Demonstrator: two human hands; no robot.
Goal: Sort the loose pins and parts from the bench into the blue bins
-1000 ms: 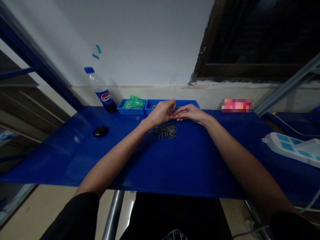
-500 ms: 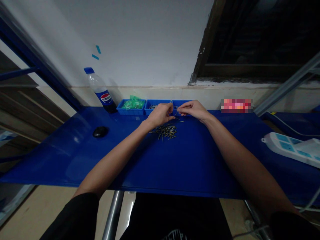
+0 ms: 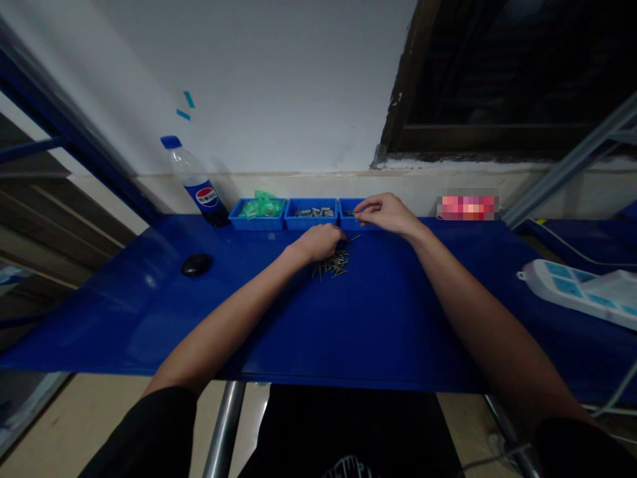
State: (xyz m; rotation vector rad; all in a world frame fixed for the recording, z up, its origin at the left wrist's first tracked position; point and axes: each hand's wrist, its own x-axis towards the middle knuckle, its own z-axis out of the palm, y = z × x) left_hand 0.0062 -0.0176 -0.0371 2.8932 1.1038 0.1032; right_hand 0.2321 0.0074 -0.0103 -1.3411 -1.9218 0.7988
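My right hand (image 3: 385,214) is pinched on a thin drill bit (image 3: 350,212), holding it over the front of the right-hand blue bin (image 3: 344,222). My left hand (image 3: 322,241) is lower, its fingers closed and pointing down at the far edge of a loose pile of brass-coloured drill bits (image 3: 332,265). Its fingertips are partly hidden, so I cannot make out what they hold. One separate drill bit (image 3: 353,238) lies just right of those fingertips. Part of the right-hand bin is covered by my right hand.
Small grey metal pieces fill the middle blue bin (image 3: 311,224); green plastic bags (image 3: 262,206) lie in the left bin (image 3: 243,224). A cola bottle (image 3: 202,189), black mouse-shaped object (image 3: 196,264), blurred red pack (image 3: 466,208) and white compartment box (image 3: 547,282) stand around the blue table (image 3: 318,332).
My left hand has moved down from beside my right hand to the pile, uncovering the middle bin. The right hand has risen slightly with the drill bit, towards the right-hand bin.
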